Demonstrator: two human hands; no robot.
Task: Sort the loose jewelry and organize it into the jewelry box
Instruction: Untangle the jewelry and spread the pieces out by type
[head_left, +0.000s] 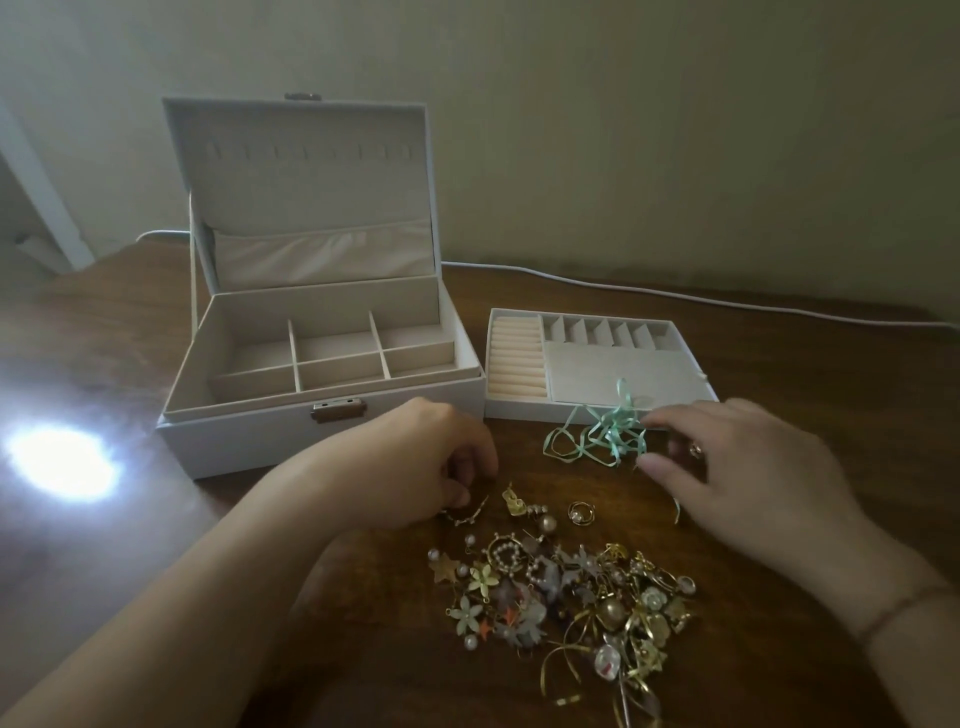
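Note:
A white jewelry box stands open at the left, its divided compartments bare. Its removable tray with ring rolls and small slots sits to the right. A tangled pile of loose jewelry with flowers, pearls and gold pieces lies in front. My left hand has its fingers curled onto a thin gold piece at the pile's upper left edge. My right hand hovers with relaxed fingers beside a mint green ribbon. A gold ring and a yellow charm lie between the hands.
A white cable runs along the back of the wooden table by the wall. A bright glare spot shines on the table at the left. The box lid stands upright behind the box.

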